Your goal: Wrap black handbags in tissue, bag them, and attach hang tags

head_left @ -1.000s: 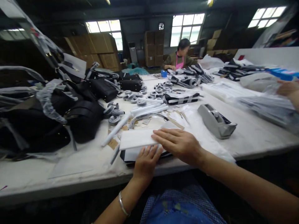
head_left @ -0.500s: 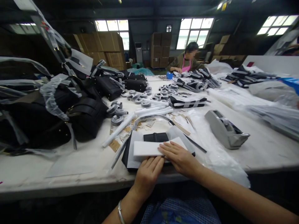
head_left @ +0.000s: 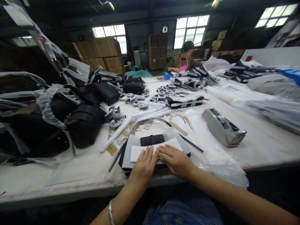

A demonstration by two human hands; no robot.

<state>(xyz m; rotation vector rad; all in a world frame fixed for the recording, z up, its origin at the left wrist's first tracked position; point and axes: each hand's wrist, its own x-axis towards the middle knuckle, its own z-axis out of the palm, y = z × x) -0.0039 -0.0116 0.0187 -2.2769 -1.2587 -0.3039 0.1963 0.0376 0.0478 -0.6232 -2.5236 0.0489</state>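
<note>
A white foam sheet (head_left: 136, 153) lies across a black bag (head_left: 122, 159) at the table's near edge. My left hand (head_left: 146, 161) rests flat on the foam with its fingers stretched out. Beside it, my right hand (head_left: 174, 159) presses flat on the foam's right part, fingertips close to the left ones. Beyond the foam a black strap-like band (head_left: 152, 140) shows on the bag, with pale wrapping paper (head_left: 172, 133) around it. A long dark strap (head_left: 117, 157) in clear wrap curves behind the bag. The bag's near side is partly hidden by my hands.
A grey tape dispenser (head_left: 222, 128) stands to the right, near crumpled clear plastic bags (head_left: 225, 165). Black bags (head_left: 84, 122) pile up at left. White foam tubes (head_left: 117, 134) and rolled straps (head_left: 138, 99) lie further back. Across the table sits a co-worker (head_left: 182, 59).
My left hand has moved from the foam's near edge up onto its top, its fingers now straight. My right hand stays on the foam. The whole view has shifted slightly.
</note>
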